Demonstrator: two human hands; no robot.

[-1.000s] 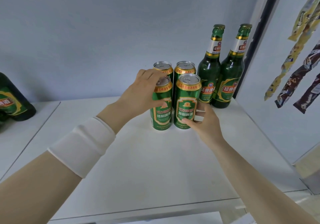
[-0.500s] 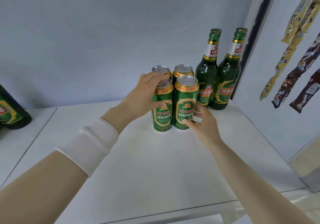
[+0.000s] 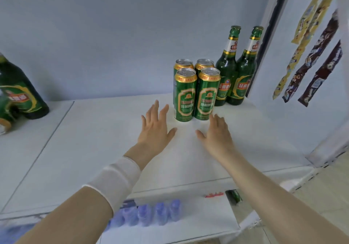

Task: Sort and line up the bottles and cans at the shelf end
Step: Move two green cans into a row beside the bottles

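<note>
Several green beer cans with gold rims stand in a tight two-by-two block at the right end of the white shelf; the front left can and front right can face me. Two green glass bottles stand upright just right of the cans, against the shelf's end wall. My left hand hovers flat, fingers spread, just in front and left of the cans, holding nothing. My right hand is spread the same way in front of the right can, apart from it.
More green bottles stand at the far left on the neighbouring shelf section. Snack packets hang on the right wall. Below the shelf edge, a lower shelf holds a row of blue-capped bottles.
Both hands have let go of the front two cans and drawn back toward me, opening flat. The cans stay in their block. My view has tilted down, showing the lower shelf.
</note>
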